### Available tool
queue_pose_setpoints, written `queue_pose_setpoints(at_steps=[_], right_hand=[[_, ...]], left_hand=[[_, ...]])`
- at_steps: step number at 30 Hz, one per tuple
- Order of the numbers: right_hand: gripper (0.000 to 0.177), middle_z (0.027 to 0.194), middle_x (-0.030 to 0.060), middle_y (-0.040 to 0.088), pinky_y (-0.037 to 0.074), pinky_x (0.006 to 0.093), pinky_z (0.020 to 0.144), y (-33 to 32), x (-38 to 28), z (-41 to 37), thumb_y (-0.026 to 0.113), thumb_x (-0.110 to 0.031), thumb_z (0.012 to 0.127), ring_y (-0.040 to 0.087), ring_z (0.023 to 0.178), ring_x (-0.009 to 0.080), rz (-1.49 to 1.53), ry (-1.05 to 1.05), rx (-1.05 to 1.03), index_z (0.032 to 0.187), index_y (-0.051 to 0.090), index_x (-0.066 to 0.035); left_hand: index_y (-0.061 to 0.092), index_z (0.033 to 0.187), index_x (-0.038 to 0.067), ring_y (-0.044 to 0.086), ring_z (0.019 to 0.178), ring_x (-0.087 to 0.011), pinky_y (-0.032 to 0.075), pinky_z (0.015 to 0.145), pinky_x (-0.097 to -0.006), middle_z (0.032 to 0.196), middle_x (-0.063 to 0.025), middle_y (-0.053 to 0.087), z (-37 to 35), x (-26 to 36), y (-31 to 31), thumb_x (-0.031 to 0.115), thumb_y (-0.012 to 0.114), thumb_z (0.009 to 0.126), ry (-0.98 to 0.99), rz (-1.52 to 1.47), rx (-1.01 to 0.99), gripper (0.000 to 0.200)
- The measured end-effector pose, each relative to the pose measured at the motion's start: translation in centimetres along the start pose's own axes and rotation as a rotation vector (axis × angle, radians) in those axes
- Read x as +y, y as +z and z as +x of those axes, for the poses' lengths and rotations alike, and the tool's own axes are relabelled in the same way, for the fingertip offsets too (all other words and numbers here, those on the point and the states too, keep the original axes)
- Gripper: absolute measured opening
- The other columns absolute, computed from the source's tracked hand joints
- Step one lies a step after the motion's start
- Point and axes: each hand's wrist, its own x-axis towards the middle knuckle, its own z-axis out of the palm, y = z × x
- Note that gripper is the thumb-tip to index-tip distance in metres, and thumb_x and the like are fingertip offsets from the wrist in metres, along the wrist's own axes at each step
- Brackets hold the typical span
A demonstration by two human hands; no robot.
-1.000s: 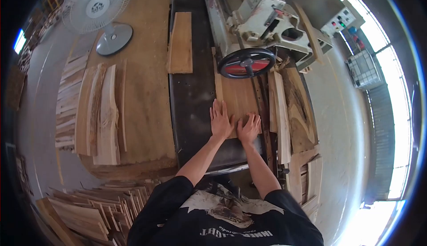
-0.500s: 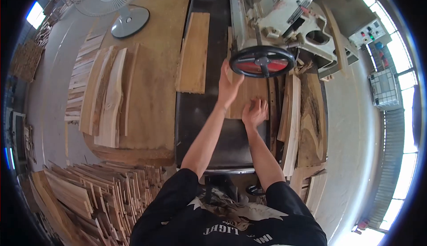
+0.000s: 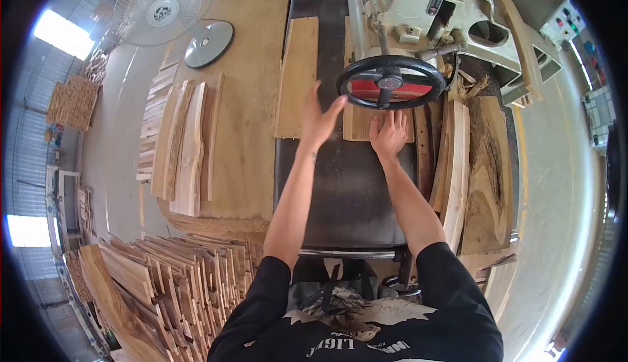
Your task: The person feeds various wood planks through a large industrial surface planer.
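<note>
On the black machine table (image 3: 337, 192), a wooden board (image 3: 357, 125) lies partly beneath the black handwheel (image 3: 390, 82). My right hand (image 3: 390, 135) rests flat on the board's near end, its fingers stretched forward under the wheel's rim. My left hand (image 3: 319, 121) is open with thumb and fingers apart, left of that board and holding nothing. Just beyond its fingers, a second wooden board (image 3: 297, 74) lies along the left side of the table. The far part of the first board is hidden by the wheel and the machine.
The pale machine body (image 3: 418, 9) stands ahead on the right. Rough planks (image 3: 456, 166) line the table's right side. A fan (image 3: 163, 14) and several cut boards (image 3: 190, 146) are on the left worktop. Many upright strips (image 3: 190, 283) fill the lower left.
The board has slid forward under the handwheel, with my right hand moving along on it. My left hand has come off the board's left side and opened toward the left.
</note>
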Motion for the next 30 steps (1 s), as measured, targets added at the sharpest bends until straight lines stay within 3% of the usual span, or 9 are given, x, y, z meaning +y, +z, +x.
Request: queue_pose_setpoints(at_steps=[2,5,8,14,17,20,23,26,30], right_hand=[[0.02,0.114,0.0175,0.062,0.047,0.0559,0.096,0.8,0.4,0.8,0.069,-0.019,0.088,0.059,0.111,0.0412,0.023,-0.075,0.006,0.104,0.069,-0.007],[0.026,0.12,0.02,0.061,0.043,0.0585,0.102,0.4,0.6,0.6,0.068,-0.018,0.089,0.057,0.115,0.0434,0.063,-0.05,-0.068,0.111,0.07,-0.005],[0.028,0.124,0.0217,0.061,0.04,0.0588,0.105,0.4,0.2,0.7,0.068,-0.017,0.089,0.056,0.117,0.0446,0.017,-0.061,0.009,0.113,0.07,-0.003],[0.026,0.124,0.0225,0.062,0.039,0.0572,0.112,0.7,0.0,0.8,0.068,-0.016,0.088,0.054,0.126,0.0448,-0.047,-0.072,0.042,0.111,0.07,-0.004],[0.028,0.123,0.0218,0.062,0.04,0.0556,0.113,1.2,0.7,0.2,0.069,-0.017,0.088,0.055,0.126,0.044,-0.064,-0.097,0.016,0.113,0.069,-0.004],[0.027,0.121,0.0205,0.064,0.043,0.0521,0.112,-0.1,-0.2,-1.0,0.07,-0.017,0.089,0.057,0.125,0.0427,0.036,-0.113,-0.014,0.113,0.069,-0.005],[0.025,0.12,0.0194,0.066,0.045,0.0502,0.11,-1.9,-1.3,-4.0,0.07,-0.017,0.091,0.059,0.124,0.0411,0.121,0.104,-0.209,0.113,0.069,-0.006],[0.021,0.12,0.0191,0.069,0.048,0.05,0.107,-4.0,-1.3,-7.0,0.069,-0.014,0.092,0.061,0.125,0.0416,0.177,0.093,-0.18,0.111,0.069,-0.006],[0.021,0.123,0.0192,0.071,0.05,0.0508,0.107,-4.8,-0.1,-9.8,0.069,-0.012,0.093,0.062,0.128,0.0419,0.303,0.056,-0.154,0.113,0.069,-0.005]], left_hand=[[0.031,0.167,0.012,0.026,0.158,-0.046,0.023,0.128,-0.0579,0.17,-0.0288,0.03,0.8,-6.8,-1.1,0.061,0.074,0.09,-0.219,0.772,-0.052,0.102],[0.031,0.167,0.01,0.014,0.161,-0.0481,0.013,0.13,-0.0592,0.171,-0.0282,0.023,-0.6,-9.9,-2.4,0.058,0.077,0.086,-0.117,0.965,0.088,0.105],[0.035,0.166,0.013,0.014,0.161,-0.045,0.015,0.13,-0.059,0.174,-0.0255,0.017,-0.1,-9.9,-2.2,0.051,0.08,0.083,-0.144,0.926,0.103,0.101],[0.042,0.161,0.018,0.029,0.153,-0.0442,0.023,0.126,-0.059,0.169,-0.0238,0.028,-5.1,-6.3,-2.6,0.048,0.084,0.078,-0.296,0.759,0.038,0.097],[0.043,0.16,0.018,0.033,0.149,-0.0441,0.03,0.122,-0.0582,0.164,-0.0213,0.036,-11.0,-7.3,-3.9,0.045,0.086,0.076,-0.289,0.293,0.01,0.098],[0.042,0.161,0.014,0.046,0.142,-0.0334,0.042,0.115,-0.0468,0.155,-0.0143,0.046,-18.1,-5.2,-5.1,0.036,0.082,0.083,-0.422,-0.275,-0.12,0.091],[0.039,0.162,0.009,0.058,0.13,-0.0262,0.052,0.105,-0.0377,0.147,-0.0118,0.052,-25.1,-5.9,-7.1,0.03,0.072,0.091,-0.573,-0.879,-0.323,0.081],[0.036,0.162,0.0,0.069,0.12,-0.0318,0.061,0.095,-0.0425,0.144,-0.0256,0.058,-30.3,-3.8,-8.3,0.046,0.068,0.092,-0.814,-1.412,-0.409,0.09],[0.036,0.161,-0.002,0.063,0.131,-0.0379,0.058,0.104,-0.0462,0.149,-0.0256,0.057,-34.4,-0.3,-8.2,0.052,0.067,0.09,-0.853,-1.606,-0.381,0.094]])
